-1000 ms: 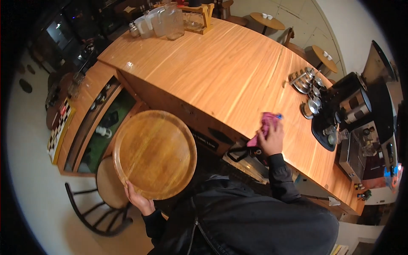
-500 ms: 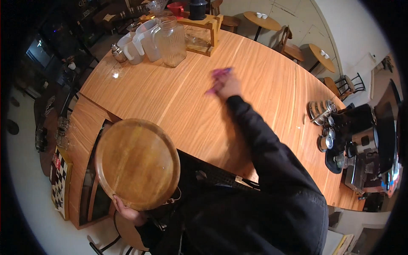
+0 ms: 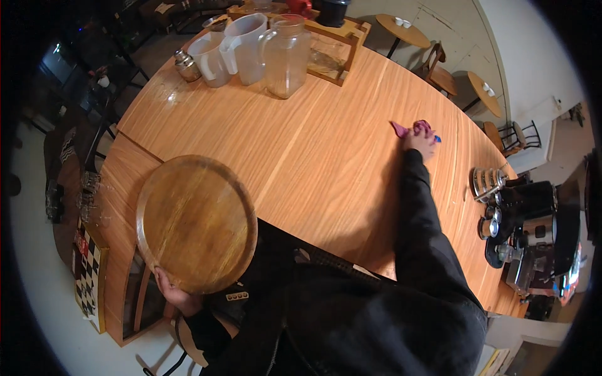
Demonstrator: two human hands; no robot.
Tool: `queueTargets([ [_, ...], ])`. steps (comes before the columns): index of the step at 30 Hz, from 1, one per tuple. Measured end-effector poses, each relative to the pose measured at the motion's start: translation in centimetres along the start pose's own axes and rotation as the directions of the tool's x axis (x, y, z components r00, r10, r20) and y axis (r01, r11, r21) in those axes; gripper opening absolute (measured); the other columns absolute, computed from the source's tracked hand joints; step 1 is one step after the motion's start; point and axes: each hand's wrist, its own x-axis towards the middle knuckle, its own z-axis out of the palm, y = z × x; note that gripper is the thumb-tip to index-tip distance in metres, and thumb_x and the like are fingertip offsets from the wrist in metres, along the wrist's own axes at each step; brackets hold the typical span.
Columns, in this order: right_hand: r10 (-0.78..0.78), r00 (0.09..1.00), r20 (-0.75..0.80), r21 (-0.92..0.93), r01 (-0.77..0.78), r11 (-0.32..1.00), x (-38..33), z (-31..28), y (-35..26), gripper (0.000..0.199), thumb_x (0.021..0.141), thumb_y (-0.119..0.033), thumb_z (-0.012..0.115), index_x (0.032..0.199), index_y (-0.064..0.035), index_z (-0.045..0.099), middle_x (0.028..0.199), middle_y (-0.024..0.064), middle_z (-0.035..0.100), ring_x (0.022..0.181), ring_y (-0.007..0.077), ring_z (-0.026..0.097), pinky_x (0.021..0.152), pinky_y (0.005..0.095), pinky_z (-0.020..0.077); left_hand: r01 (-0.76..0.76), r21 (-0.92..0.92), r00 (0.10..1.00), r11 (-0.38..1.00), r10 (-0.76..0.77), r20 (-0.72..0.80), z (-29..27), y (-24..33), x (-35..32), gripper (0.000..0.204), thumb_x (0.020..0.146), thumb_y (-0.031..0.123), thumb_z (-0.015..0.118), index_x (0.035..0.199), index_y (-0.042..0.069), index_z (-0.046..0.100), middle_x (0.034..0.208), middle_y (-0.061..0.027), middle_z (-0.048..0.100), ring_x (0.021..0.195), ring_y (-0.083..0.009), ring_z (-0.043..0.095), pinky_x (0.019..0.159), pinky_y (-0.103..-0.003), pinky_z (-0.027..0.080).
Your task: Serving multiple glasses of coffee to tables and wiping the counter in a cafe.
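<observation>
A round wooden tray (image 3: pixel 197 225) with a raised rim is gripped at its lower left edge by my left hand (image 3: pixel 175 294), thumb on the near face and the other fingers hidden behind. It is held up, tilted, at the near side of the wooden counter (image 3: pixel 313 169). Far out to the right, my right hand (image 3: pixel 421 145) presses a crumpled purplish-red cloth (image 3: pixel 421 127) onto the countertop, fingers closed around it. A small blue patch shows at the cloth's right side.
Plastic measuring jugs (image 3: pixel 243 50), a ribbed clear pitcher (image 3: pixel 286 59) and a small metal-topped jar (image 3: pixel 186 66) stand at the far left beside a wooden stand (image 3: pixel 338 72). A coffee machine (image 3: pixel 533 219) with metal cups sits at the right edge. A checkered board (image 3: pixel 92 276) leans at left.
My right hand has swept to the right across the counter with the cloth. The tray stays in my left hand, a little higher in the view. The whole view has shifted slightly.
</observation>
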Motion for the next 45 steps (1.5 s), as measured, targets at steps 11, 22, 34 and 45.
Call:
queueTargets([
  [11, -0.971, 0.146, -0.190, 0.731, 0.681, -0.041, -26.5, -10.5, -31.8, 0.053, 0.089, -0.039, 0.058, 0.134, -0.0092, 0.056, 0.144, 0.0247, 0.045, 0.132, 0.0439, 0.043, 0.109, 0.0553, 0.0343, -0.314, 0.763, 0.917, 0.565, 0.387, 0.092, -7.1, 1.3, 7.6, 0.038, 0.105, 0.021, 0.048, 0.130, -0.007, 0.054, 0.127, -0.0224, 0.055, 0.116, -0.0326, 0.054, 0.100, -0.043, 0.043],
  [22, -0.983, 0.061, -0.174, 0.789, 0.606, -0.102, -35.6, -5.1, -67.8, 0.048, 0.086, -0.033, 0.061, 0.130, -0.0132, 0.057, 0.136, 0.0187, 0.052, 0.126, 0.0435, 0.046, 0.103, 0.0490, 0.0424, -0.097, 0.839, 0.954, 0.536, 0.292, -0.075, -7.5, 2.9, 9.9, 0.040, 0.104, 0.016, 0.044, 0.135, -0.008, 0.050, 0.135, -0.0232, 0.054, 0.122, -0.0338, 0.054, 0.105, -0.040, 0.041],
  [34, -0.777, -0.447, -0.444, 0.523, 0.574, -0.630, -44.9, -8.6, -72.3, 0.049, 0.089, -0.039, 0.060, 0.135, -0.0201, 0.058, 0.149, 0.0146, 0.045, 0.138, 0.0415, 0.038, 0.115, 0.0480, 0.0321, -0.042, -0.118, 0.946, 0.992, 0.001, -0.326, -6.5, 6.2, 14.3, 0.038, 0.103, 0.017, 0.047, 0.136, -0.002, 0.048, 0.131, -0.0114, 0.058, 0.119, -0.0220, 0.054, 0.104, -0.033, 0.040],
  [45, -0.939, 0.326, 0.110, 0.689, 0.656, 0.309, -30.4, -13.7, -31.8, 0.051, 0.092, -0.029, 0.058, 0.138, -0.0087, 0.051, 0.149, 0.0271, 0.038, 0.140, 0.0436, 0.034, 0.114, 0.0561, 0.0284, 0.028, 0.140, 0.997, 0.990, -0.038, 0.069, 0.7, 2.4, 20.0, 0.039, 0.105, 0.021, 0.048, 0.136, -0.002, 0.049, 0.135, -0.0134, 0.054, 0.125, -0.0210, 0.050, 0.105, -0.036, 0.040],
])
